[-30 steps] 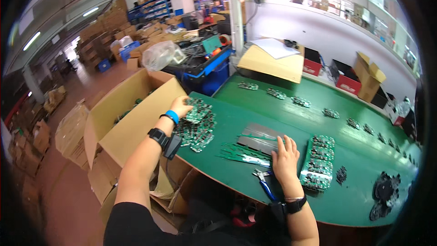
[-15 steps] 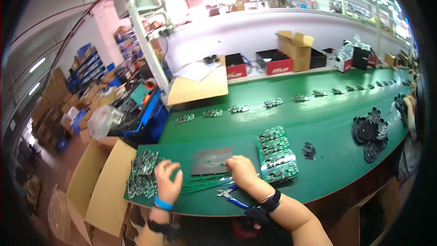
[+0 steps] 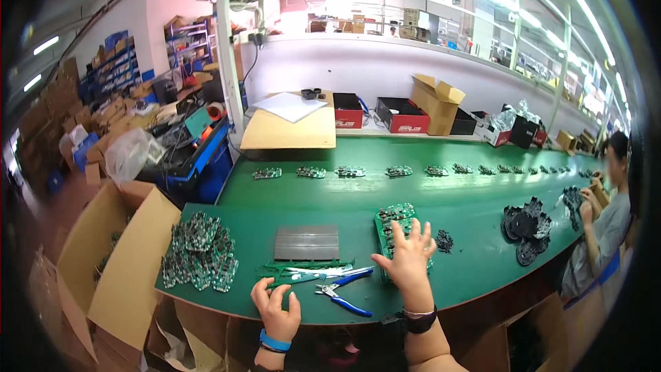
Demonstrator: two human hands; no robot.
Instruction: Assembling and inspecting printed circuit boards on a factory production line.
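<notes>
My right hand point(image 3: 407, 256) is spread open over a stack of green circuit board panels point(image 3: 385, 223), covering much of it; whether the fingertips touch is hard to tell. Near the front edge of the green table, my left hand point(image 3: 279, 311) has bent fingers held apart with nothing between them. Just beyond it lie thin green board strips point(image 3: 292, 277), a few of them pale. Blue-handled cutting pliers point(image 3: 348, 303) rest between my hands with their jaws toward the left. Behind the strips sits a flat dark grey block point(image 3: 306, 242). A heap of loose small circuit boards point(image 3: 200, 251) lies to the left.
Small boards point(image 3: 350, 172) form a row along the green table point(image 3: 454, 217). Small black parts point(image 3: 444, 241) and a pile of black plastic pieces point(image 3: 527, 227) lie right. Another person point(image 3: 602, 224) works at the far right. An open cardboard box point(image 3: 127, 248) stands left.
My right hand has left the grey block and moved right, opening over the panel stack. My left hand has moved away from the loose board heap toward the front edge. The view has tilted up.
</notes>
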